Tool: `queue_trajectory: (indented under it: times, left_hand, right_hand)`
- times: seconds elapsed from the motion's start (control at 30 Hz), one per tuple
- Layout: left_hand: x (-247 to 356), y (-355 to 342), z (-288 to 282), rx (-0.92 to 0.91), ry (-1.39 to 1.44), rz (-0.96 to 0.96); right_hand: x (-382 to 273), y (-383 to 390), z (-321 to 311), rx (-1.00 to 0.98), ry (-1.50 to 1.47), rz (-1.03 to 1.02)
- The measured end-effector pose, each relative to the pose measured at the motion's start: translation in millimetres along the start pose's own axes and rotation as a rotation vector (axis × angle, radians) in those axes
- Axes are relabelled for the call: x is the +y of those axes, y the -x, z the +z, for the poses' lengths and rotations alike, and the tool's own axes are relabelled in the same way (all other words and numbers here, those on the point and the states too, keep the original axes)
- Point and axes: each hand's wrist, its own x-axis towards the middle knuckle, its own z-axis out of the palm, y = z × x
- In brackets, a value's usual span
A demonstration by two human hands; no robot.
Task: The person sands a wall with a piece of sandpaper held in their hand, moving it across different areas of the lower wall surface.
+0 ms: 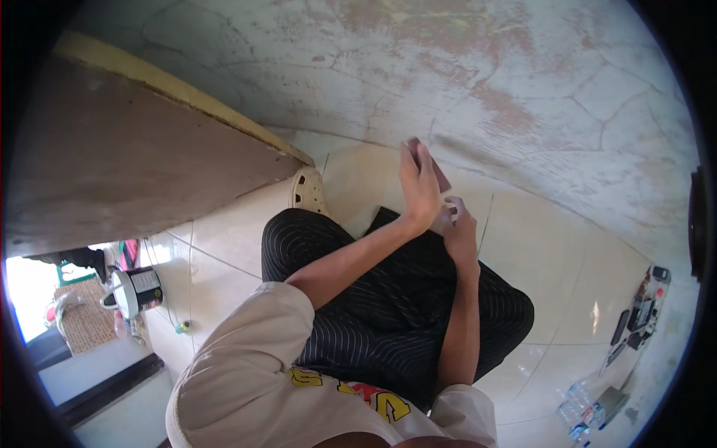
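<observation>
My left hand [420,183] is raised above my lap, with a flat reddish-brown piece that looks like sandpaper [441,175] held against its palm side, between thumb and fingers. Just below and to the right is my right hand [461,230], close to the piece's lower end. Its fingers are bent and partly smeared by motion, so whether they hold anything is unclear. Under both hands lie my crossed legs in dark striped trousers [373,306]. A beige clog [307,191] shows beyond my left knee.
Ahead rises a wall [523,89] with worn, cracked paint. A brown wooden panel [149,142] stands at the left. A paint bucket [138,292] is on the tiled floor [538,261] at left; plastic bottles [581,409] and small dark items [641,313] lie at right.
</observation>
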Motion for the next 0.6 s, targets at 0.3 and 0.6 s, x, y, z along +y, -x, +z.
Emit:
queue_trajectory:
  times: [0.3,0.6]
  left_hand:
    - [22.1,-15.7,-22.1,-0.944,-0.226,-0.223]
    - [-8.4,-27.2,-19.7,-0.825,-0.483,-0.035]
  right_hand:
    - [-28.9,-6.3,-14.6,0.121,-1.268,0.359]
    - [-20.6,-4.5,-17.4,0.010,-0.995,0.249]
